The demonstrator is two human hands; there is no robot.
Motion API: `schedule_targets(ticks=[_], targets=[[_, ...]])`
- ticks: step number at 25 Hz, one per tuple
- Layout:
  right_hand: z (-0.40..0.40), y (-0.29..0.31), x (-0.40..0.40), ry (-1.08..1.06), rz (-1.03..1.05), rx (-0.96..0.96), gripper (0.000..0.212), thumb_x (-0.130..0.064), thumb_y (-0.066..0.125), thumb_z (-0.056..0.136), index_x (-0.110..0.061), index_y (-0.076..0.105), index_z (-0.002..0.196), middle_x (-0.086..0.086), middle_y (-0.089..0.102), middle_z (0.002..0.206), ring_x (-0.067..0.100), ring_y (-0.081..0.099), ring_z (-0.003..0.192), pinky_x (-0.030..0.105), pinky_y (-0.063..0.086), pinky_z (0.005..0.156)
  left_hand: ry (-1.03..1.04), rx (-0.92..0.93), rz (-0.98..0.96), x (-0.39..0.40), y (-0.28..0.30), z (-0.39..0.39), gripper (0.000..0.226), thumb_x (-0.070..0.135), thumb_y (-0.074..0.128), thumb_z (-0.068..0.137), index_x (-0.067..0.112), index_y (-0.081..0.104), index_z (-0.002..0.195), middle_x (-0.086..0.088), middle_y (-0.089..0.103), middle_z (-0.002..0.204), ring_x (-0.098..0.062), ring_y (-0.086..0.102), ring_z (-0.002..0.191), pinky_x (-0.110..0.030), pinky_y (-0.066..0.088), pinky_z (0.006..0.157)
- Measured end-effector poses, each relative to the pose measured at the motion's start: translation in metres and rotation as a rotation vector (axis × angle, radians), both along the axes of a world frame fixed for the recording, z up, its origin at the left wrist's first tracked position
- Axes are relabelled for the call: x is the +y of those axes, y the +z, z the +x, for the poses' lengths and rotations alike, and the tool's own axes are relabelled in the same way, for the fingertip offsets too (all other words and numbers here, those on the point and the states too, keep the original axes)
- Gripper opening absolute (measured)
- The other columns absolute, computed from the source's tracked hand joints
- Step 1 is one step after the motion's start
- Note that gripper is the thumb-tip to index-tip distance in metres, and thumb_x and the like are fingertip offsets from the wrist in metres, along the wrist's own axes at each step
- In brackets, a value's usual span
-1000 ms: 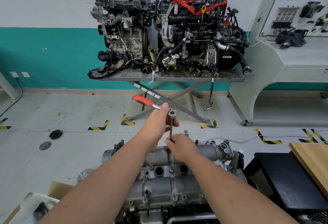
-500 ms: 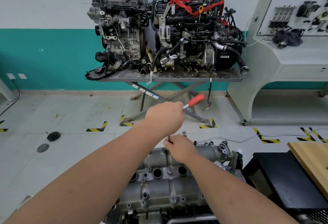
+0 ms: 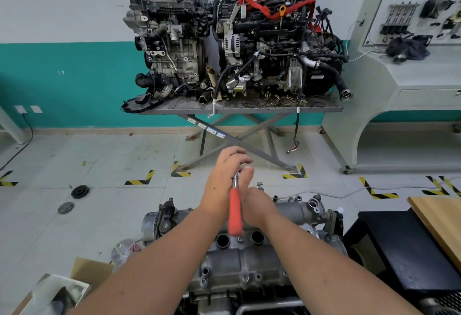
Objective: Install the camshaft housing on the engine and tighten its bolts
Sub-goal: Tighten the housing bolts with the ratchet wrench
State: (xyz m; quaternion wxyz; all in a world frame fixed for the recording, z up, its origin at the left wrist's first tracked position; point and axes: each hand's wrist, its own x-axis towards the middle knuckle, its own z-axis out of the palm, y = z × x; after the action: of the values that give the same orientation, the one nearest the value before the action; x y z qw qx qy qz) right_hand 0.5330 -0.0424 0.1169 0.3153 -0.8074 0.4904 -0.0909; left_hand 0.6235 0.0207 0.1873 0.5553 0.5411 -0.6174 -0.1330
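Note:
The grey aluminium camshaft housing (image 3: 239, 262) sits on top of the engine at the bottom centre, with round plug holes and several bolts along its edges. My left hand (image 3: 225, 177) grips the head end of a ratchet wrench (image 3: 235, 211); its red handle points back toward me over the housing. My right hand (image 3: 258, 206) sits just right of the wrench at the housing's far edge, fingers curled around the extension under the ratchet head, which is mostly hidden. One bolt (image 3: 260, 185) stands up just beyond my right hand.
Two complete engines stand on a scissor-lift table (image 3: 239, 109) ahead. A white training console (image 3: 399, 85) is at the right, a black stand (image 3: 409, 252) and wooden board (image 3: 444, 222) near right. A cardboard box (image 3: 59, 289) lies bottom left, round parts (image 3: 79, 191) on the floor.
The wrench handle has swung from pointing far left, across to the far right, and now points back toward me. My right hand stayed at the same bolt spot.

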Motion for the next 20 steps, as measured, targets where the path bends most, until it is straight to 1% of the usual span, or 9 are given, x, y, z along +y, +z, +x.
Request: schedule_targets(ticks=[2, 4, 6, 8, 11, 13, 16, 18, 20], targets=[[0.003, 0.001, -0.001, -0.006, -0.077, 0.089, 0.025, -0.023, 0.038, 0.095, -0.020, 0.054, 0.077, 0.004, 0.063, 0.085, 0.031, 0.061, 0.087, 0.032, 0.037, 0.068, -0.029, 0.263, 0.022, 0.001, -0.003, -0.005, 0.027, 0.043, 0.039, 0.097, 0.031, 0.062, 0.106, 0.008, 0.064, 0.098, -0.007, 0.061, 0.091, -0.023, 0.049, 0.083], [0.001, 0.002, -0.001, 0.011, -0.079, 0.109, 0.029, -0.026, 0.040, 0.096, -0.022, 0.047, 0.069, -0.001, 0.057, 0.079, 0.026, 0.053, 0.080, 0.031, 0.036, 0.068, -0.001, 0.484, 0.017, 0.001, -0.007, -0.012, 0.030, 0.046, 0.036, 0.098, 0.034, 0.063, 0.103, 0.002, 0.067, 0.087, -0.012, 0.062, 0.081, -0.027, 0.053, 0.078], [0.001, 0.002, 0.001, 0.031, -0.082, 0.134, 0.034, -0.028, 0.041, 0.097, -0.025, 0.040, 0.064, -0.005, 0.052, 0.075, 0.024, 0.050, 0.079, 0.031, 0.036, 0.068, -0.004, 0.696, 0.094, -0.006, -0.007, -0.014, 0.038, 0.051, 0.033, 0.096, 0.034, 0.067, 0.099, 0.000, 0.064, 0.076, -0.010, 0.057, 0.074, -0.026, 0.049, 0.074], [0.000, -0.001, 0.000, 0.007, -0.065, 0.104, 0.037, -0.033, 0.043, 0.098, -0.025, 0.040, 0.062, -0.008, 0.048, 0.068, 0.024, 0.051, 0.077, 0.032, 0.035, 0.067, -0.034, 0.826, 0.211, -0.009, -0.001, -0.010, 0.049, 0.060, 0.031, 0.093, 0.034, 0.072, 0.091, 0.000, 0.060, 0.069, -0.011, 0.054, 0.067, -0.029, 0.043, 0.074], [0.002, -0.003, -0.001, -0.023, -0.030, 0.083, 0.040, -0.040, 0.045, 0.098, -0.023, 0.042, 0.062, -0.007, 0.048, 0.063, 0.025, 0.052, 0.077, 0.033, 0.037, 0.066, -0.002, 0.862, 0.319, -0.014, 0.004, 0.000, 0.056, 0.066, 0.031, 0.089, 0.028, 0.071, 0.085, -0.004, 0.058, 0.061, -0.014, 0.051, 0.057, -0.035, 0.039, 0.071], [0.002, -0.004, -0.001, -0.026, -0.020, 0.084, 0.040, -0.042, 0.044, 0.099, -0.022, 0.045, 0.064, -0.006, 0.051, 0.065, 0.026, 0.054, 0.079, 0.034, 0.040, 0.068, -0.006, 0.829, 0.395, -0.018, 0.009, 0.006, 0.054, 0.064, 0.032, 0.089, 0.020, 0.064, 0.086, -0.004, 0.056, 0.057, -0.015, 0.049, 0.054, -0.038, 0.039, 0.073], [0.002, -0.003, -0.001, -0.042, -0.010, 0.073, 0.040, -0.044, 0.044, 0.099, -0.023, 0.046, 0.065, -0.004, 0.057, 0.073, 0.027, 0.059, 0.084, 0.034, 0.042, 0.069, -0.028, 0.729, 0.545, -0.025, 0.021, 0.012, 0.047, 0.057, 0.029, 0.099, 0.016, 0.051, 0.086, -0.002, 0.051, 0.051, -0.018, 0.045, 0.052, -0.041, 0.040, 0.077], [0.002, -0.002, -0.001, -0.042, -0.017, 0.082, 0.039, -0.044, 0.044, 0.098, -0.025, 0.044, 0.064, -0.002, 0.057, 0.077, 0.027, 0.059, 0.085, 0.033, 0.040, 0.069, -0.056, 0.678, 0.629, -0.029, 0.031, 0.011, 0.040, 0.051, 0.032, 0.102, 0.017, 0.048, 0.090, -0.001, 0.051, 0.050, -0.018, 0.045, 0.049, -0.038, 0.041, 0.073], [0.002, -0.002, 0.000, -0.032, -0.010, 0.077, 0.038, -0.044, 0.044, 0.098, -0.026, 0.044, 0.065, -0.002, 0.058, 0.079, 0.026, 0.059, 0.085, 0.034, 0.042, 0.070, -0.074, 0.585, 0.680, -0.033, 0.041, 0.011, 0.030, 0.042, 0.038, 0.102, 0.017, 0.048, 0.091, -0.001, 0.053, 0.051, -0.019, 0.048, 0.048, -0.036, 0.044, 0.070]])
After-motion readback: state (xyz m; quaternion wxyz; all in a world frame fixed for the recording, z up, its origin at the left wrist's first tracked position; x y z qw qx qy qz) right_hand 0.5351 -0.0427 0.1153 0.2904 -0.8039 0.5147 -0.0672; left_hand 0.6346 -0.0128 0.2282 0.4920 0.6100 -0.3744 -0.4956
